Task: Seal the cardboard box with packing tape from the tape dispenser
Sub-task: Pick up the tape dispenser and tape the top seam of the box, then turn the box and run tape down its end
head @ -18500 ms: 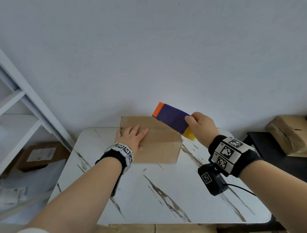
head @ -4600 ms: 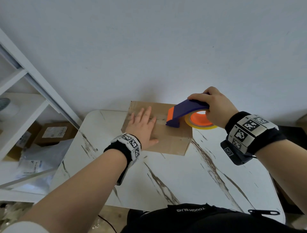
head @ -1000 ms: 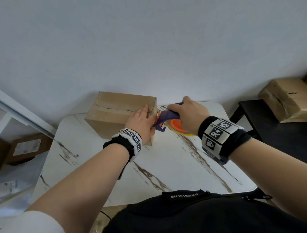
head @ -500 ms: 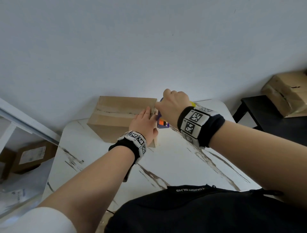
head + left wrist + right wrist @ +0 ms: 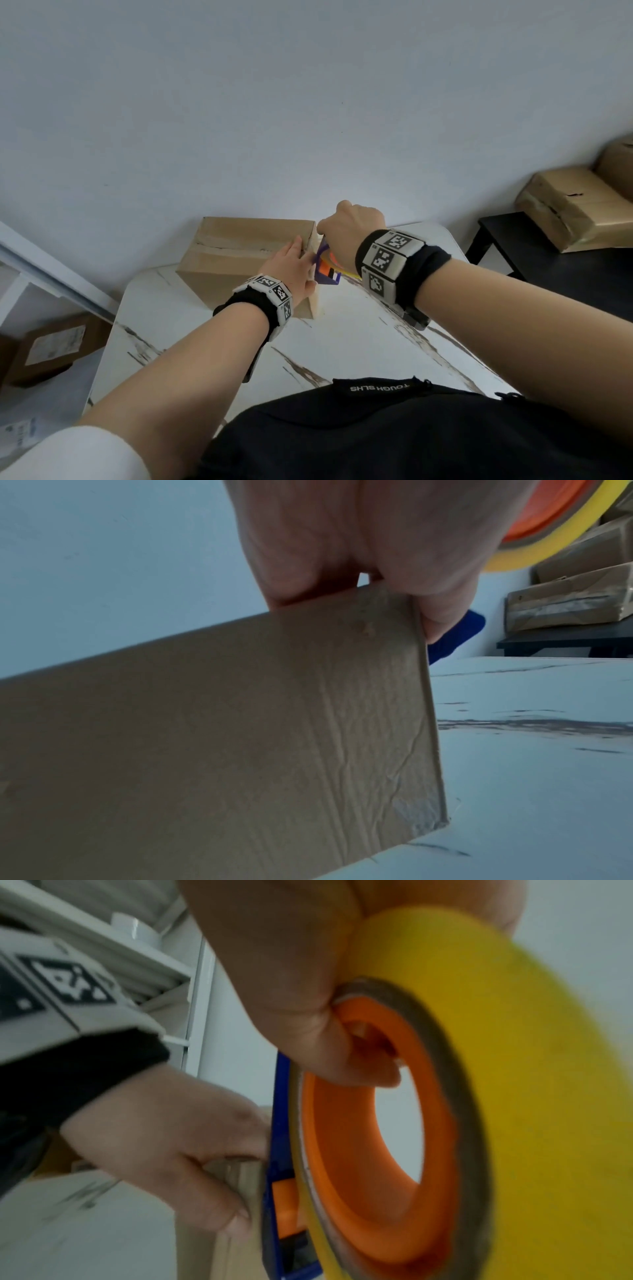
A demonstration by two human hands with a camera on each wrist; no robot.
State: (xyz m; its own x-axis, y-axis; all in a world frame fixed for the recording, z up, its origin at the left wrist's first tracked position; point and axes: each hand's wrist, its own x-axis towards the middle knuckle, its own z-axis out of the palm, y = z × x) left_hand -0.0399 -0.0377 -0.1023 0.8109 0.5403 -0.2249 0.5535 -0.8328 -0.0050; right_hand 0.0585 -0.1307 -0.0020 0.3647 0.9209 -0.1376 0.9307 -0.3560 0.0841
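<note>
A brown cardboard box [image 5: 239, 250] stands at the back of the white marble table [image 5: 359, 342], with a strip of tape along its top seam. My left hand [image 5: 291, 263] rests on the box's right end, fingers flat on top and thumb [image 5: 441, 601] down the end edge. My right hand [image 5: 346, 229] grips the blue tape dispenser [image 5: 327, 270], which is turned nose down against the box's right end face. Its yellow tape roll [image 5: 514, 1069] sits on an orange hub [image 5: 342, 1150], and its blue frame [image 5: 277, 1123] is beside my left thumb.
Taped brown cartons [image 5: 575, 212] lie on a black bench [image 5: 548, 267] at the right. A white shelf unit [image 5: 51, 274] stands at the left with a labelled box [image 5: 51, 346] on the floor below. The wall is just behind the box.
My right hand has rolled over the box's right end, tipping the dispenser from the top edge down onto the end face. The left hand stays at that corner.
</note>
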